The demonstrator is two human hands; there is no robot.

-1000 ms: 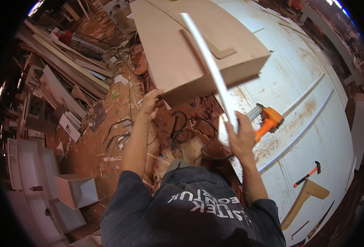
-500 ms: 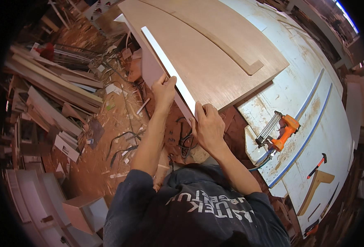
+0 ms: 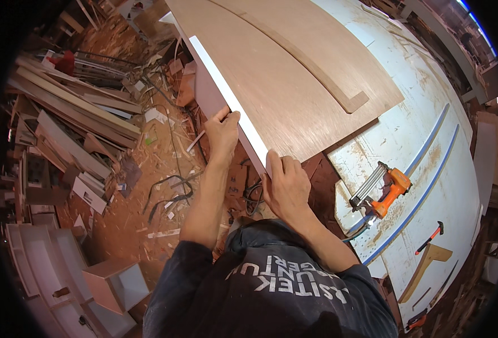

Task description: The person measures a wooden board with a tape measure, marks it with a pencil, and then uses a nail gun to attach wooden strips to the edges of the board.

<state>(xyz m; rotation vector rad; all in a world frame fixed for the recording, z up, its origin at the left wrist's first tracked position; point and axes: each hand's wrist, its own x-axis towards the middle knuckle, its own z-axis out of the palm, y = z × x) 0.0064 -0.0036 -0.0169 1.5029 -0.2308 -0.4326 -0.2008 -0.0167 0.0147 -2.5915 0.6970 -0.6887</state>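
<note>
The white surface [image 3: 452, 186] spreads across the right under part of the box [image 3: 288, 118], whose near corner seems to jut past its edge; a batten [image 3: 355, 102] lies on the box's top. The narrow white strip [image 3: 217, 79] runs along the box's left edge. The left hand [image 3: 223, 136] pinches the strip partway along and the right hand [image 3: 287, 184] grips its near end; the far end is unheld. That end could drift out of line if the hands press unevenly, and the overhanging corner might dip if leaned on. The batten lies apart from the strip, so it seems out of the way. The orange nailer [image 3: 394, 191] lies to the right of the right hand, where a wide sweep could knock it; the smaller hammer [image 3: 429, 240] lies well apart.
</note>
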